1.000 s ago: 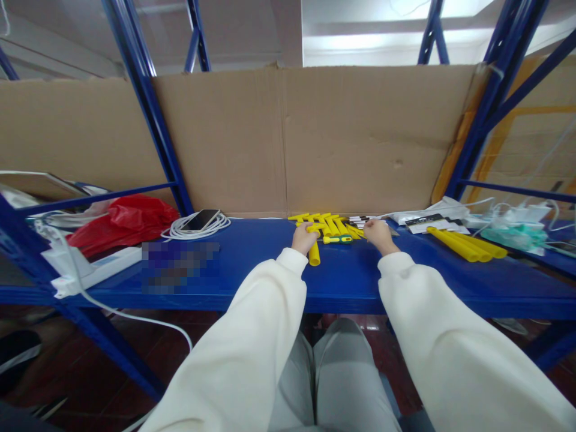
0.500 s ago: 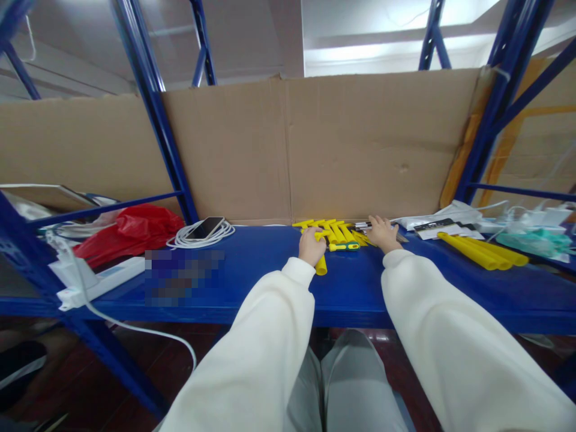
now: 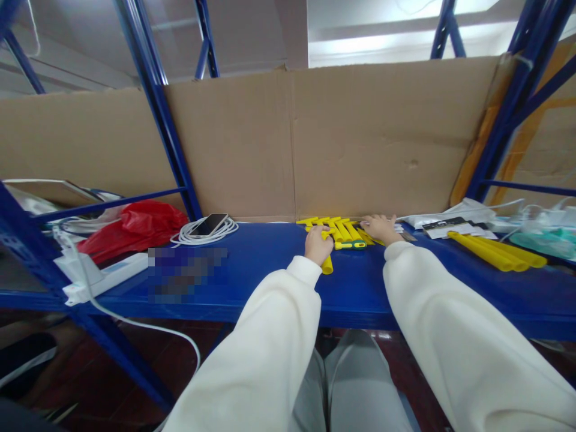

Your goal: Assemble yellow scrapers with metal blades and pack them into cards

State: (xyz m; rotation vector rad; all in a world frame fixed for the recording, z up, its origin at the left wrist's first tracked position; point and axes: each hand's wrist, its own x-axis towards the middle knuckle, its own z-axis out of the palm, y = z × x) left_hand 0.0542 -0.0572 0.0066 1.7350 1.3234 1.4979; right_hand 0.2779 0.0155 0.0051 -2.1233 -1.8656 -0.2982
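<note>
My left hand (image 3: 318,245) is closed round a yellow tool with a thick handle (image 3: 327,265), whose lower end sticks out below the fingers. Behind it, several similar yellow tools (image 3: 344,230) lie side by side in a slanted row. A green-and-yellow screwdriver handle (image 3: 351,245) rests in front of that row, just right of my left hand. My right hand (image 3: 380,228) reaches over the row's right end with its fingers stretched out to the left. What lies under its palm is hidden.
Blue shelf (image 3: 265,264) with a cardboard wall (image 3: 234,150) behind. At left: a phone (image 3: 210,224) on coiled white cable, a red bag (image 3: 139,225) and a white power strip (image 3: 119,273). At right: yellow tubes (image 3: 495,252), a black-and-white packet (image 3: 450,227) and a green plastic bag (image 3: 546,241).
The view has shifted slightly, moving the scene a little to the right. My right hand has slid left across the end of the yellow row. My left hand stays on the yellow tool.
</note>
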